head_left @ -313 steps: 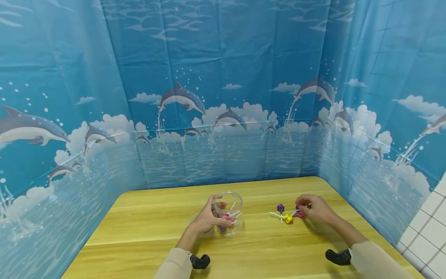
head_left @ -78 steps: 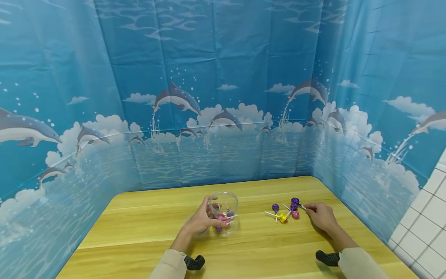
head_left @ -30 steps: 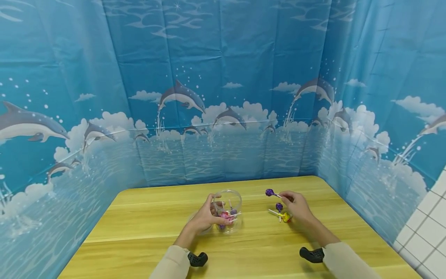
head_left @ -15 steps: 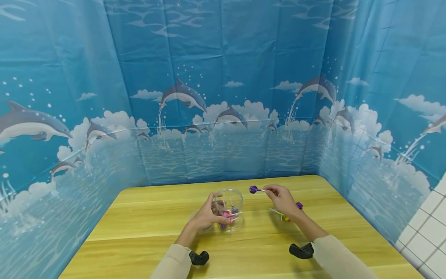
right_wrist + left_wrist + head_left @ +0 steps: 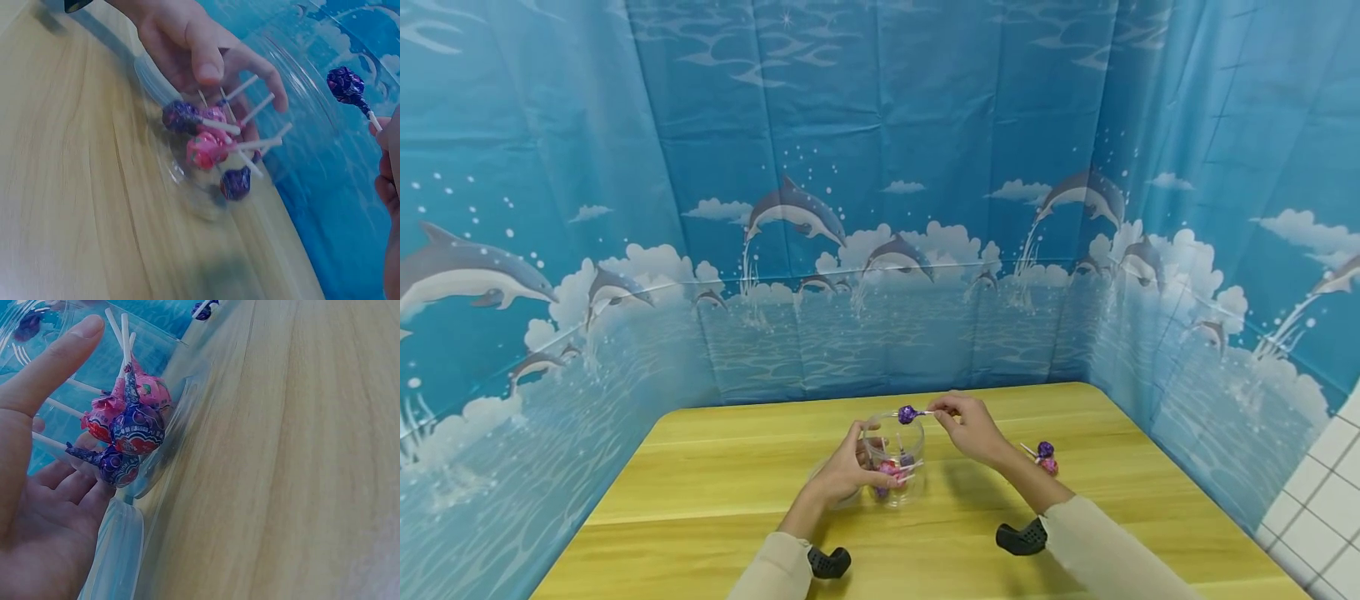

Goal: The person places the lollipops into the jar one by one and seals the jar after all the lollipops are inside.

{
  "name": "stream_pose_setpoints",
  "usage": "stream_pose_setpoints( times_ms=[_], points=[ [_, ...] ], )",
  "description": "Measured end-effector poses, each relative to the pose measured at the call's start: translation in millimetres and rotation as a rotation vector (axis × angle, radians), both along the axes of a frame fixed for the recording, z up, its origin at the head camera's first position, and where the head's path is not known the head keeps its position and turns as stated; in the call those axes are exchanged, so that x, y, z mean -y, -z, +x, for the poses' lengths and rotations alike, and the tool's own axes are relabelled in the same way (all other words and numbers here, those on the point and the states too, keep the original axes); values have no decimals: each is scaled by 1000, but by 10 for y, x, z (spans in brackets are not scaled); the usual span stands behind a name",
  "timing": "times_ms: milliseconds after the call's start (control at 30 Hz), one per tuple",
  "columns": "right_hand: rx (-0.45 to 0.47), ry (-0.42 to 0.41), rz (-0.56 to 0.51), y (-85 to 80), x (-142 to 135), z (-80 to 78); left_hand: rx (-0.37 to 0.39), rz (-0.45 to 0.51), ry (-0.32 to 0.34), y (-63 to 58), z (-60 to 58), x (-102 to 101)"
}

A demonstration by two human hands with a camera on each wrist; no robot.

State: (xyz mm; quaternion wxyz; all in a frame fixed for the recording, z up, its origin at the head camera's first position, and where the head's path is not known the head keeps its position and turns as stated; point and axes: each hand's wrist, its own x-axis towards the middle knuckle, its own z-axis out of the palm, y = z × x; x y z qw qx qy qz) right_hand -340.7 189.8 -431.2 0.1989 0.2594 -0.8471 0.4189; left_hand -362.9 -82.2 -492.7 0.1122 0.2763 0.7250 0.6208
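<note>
My left hand (image 5: 842, 473) grips a clear plastic jar (image 5: 916, 440) around its side, the thumb across the near wall. Several lollipops in pink and purple wrappers (image 5: 139, 428) lie in the bottom of the jar, sticks pointing various ways. By its white stick, my right hand (image 5: 976, 432) pinches a purple-wrapped lollipop (image 5: 907, 414). That candy's head is at the jar's open mouth in the head view, and apart from the other lollipops in the right wrist view.
On the wooden table (image 5: 700, 475), a purple lollipop (image 5: 1045, 450) and a pink lollipop (image 5: 1048, 467) lie beyond my right forearm, which covers that area partly. A clear round lid (image 5: 115, 550) lies beside the jar under my left hand. A dolphin-print curtain (image 5: 880, 333) stands behind the table.
My right hand picked up the purple lollipop from the right-hand pile and carried it left to the jar's mouth. The yellow lollipop is now hidden by my right arm. My left hand stayed put.
</note>
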Motion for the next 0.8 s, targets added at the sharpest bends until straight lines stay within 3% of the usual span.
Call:
stream_pose_setpoints(
  times_ms=[300,500,667,800],
  points=[
    [-153,-135,179,-33,303,-83,16,3,7,6,-8,2],
    [-227,-143,206,2,382,-95,32,5,9,12,-9,14],
    [-232,-165,283,-50,434,-106,16,-4,7,14,-23,29],
    [-183,-201,331,-106,472,-117,-8,-15,17,24,-39,31]
  ],
)
